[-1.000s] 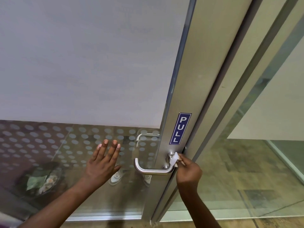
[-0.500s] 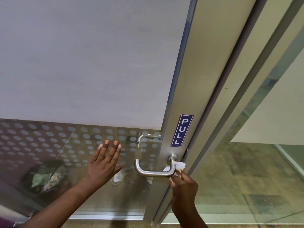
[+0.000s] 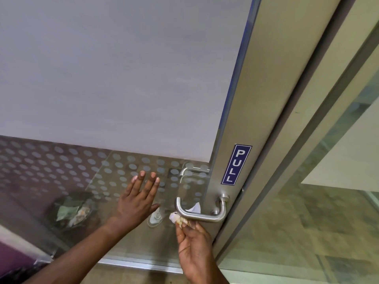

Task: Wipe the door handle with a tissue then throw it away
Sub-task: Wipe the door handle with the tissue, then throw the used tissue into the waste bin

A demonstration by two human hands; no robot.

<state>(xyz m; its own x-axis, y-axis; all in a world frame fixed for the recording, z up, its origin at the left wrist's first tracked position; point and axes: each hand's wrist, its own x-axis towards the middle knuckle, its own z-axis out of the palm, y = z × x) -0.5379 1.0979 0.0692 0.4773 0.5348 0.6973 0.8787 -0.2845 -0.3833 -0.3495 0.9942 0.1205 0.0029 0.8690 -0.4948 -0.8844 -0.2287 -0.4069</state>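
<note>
Under the door handle [image 3: 202, 215], right hand [image 3: 194, 251] pinching tissue [image 3: 178, 219]; left hand [image 3: 136, 201] spread flat on glass [image 3: 106, 181].

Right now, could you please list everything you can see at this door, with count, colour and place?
door handle: one, brushed silver lever, low on the door frame
tissue: one, white and crumpled, under the handle's free end
PULL sign: one, blue with white letters, on the frame above the handle
second handle: one, silver, seen through the glass on the far side
glass door panel: one, frosted grey above, dotted below
waste bin: one, dark, holding rubbish, behind the glass at lower left
left hand: one, open, flat on the glass
right hand: one, pinching the tissue against the handle
</note>
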